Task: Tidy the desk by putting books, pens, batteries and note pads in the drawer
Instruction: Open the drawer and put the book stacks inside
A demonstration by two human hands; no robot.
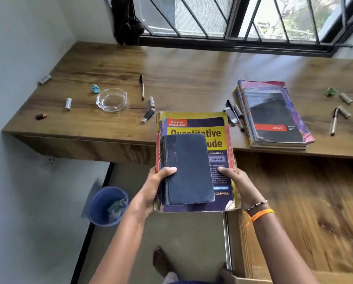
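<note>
Two books sit stacked at frame centre, a small dark blue hardcover book [186,171] on a large yellow paperback textbook [200,124]. The left hand [158,185] and right hand [236,183] clamp the stack's side edges, thumbs on top, likely so both travel together. An open wooden drawer [306,201] waits lower right. Pens, batteries and a stack of spiral notebooks [274,113] lie on the wooden desk [192,74].

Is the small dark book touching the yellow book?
Touching. The head view shows the dark book lying flat on the yellow book.
</note>
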